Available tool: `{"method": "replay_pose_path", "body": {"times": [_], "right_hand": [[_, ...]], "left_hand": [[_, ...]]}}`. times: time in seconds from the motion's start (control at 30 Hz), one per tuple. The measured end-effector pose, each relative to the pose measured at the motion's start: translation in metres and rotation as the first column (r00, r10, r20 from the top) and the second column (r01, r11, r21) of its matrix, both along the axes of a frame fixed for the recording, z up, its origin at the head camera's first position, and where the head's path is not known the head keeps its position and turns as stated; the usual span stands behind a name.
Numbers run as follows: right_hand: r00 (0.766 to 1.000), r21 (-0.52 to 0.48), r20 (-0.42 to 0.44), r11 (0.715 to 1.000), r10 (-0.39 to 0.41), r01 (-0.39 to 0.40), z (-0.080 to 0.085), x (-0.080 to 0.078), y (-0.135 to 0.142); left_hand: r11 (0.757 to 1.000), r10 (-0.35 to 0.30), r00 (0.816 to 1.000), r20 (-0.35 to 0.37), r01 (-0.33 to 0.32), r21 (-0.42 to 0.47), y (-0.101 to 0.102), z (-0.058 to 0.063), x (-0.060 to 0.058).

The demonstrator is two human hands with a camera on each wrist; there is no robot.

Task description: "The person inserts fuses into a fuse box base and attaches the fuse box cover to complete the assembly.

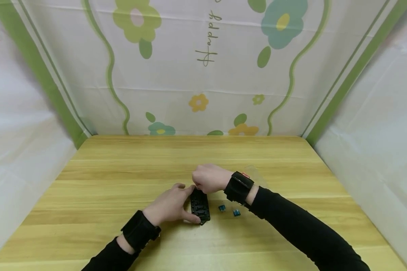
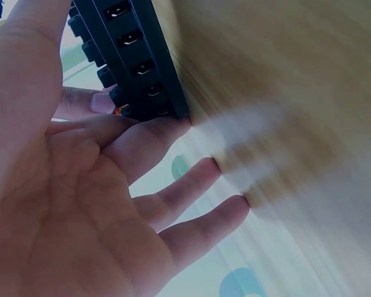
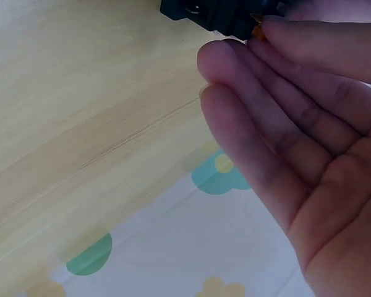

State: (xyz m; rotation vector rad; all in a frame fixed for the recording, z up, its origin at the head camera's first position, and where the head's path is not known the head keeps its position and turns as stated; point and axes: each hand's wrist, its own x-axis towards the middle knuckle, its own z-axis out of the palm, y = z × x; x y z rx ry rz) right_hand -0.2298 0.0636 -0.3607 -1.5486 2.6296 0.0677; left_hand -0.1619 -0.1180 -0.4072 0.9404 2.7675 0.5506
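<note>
A black slotted block, like a fuse block, lies lengthwise away from me on the table. My left hand grips it from the left, with the thumb at its near end and the fingers toward its far end. Metal contacts show in its side openings in the left wrist view. At the far end, my right hand pinches a small orange piece against the block; its exact kind is mostly hidden by the fingers. Two small blue pieces lie apart, right of the block.
A clear, thin plastic sheet or bag lies partly behind the right wrist. The wooden table meets a flower-printed cloth at the back, with white cloth walls at both sides.
</note>
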Motion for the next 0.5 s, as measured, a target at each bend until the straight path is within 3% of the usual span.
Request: {"method": "replay_pose_path", "body": {"times": [0.2, 0.4, 0.5], "right_hand": [[1.000, -0.023, 0.007, 1.000, 0.006, -0.005, 0.001, 0.000, 0.004], [0.999, -0.129, 0.049, 0.992, 0.011, -0.005, 0.009, 0.001, 0.015], [0.999, -0.162, 0.027, 0.987, 0.023, -0.018, 0.010, 0.001, 0.022]], "left_hand": [[1.000, 0.004, 1.000, -0.001, -0.004, -0.004, 0.001, 0.000, 0.000], [1.000, 0.024, 1.000, 0.003, -0.024, -0.017, 0.003, 0.001, 0.001], [0.999, 0.035, 0.999, -0.001, -0.035, -0.024, 0.003, 0.001, 0.002]]}}
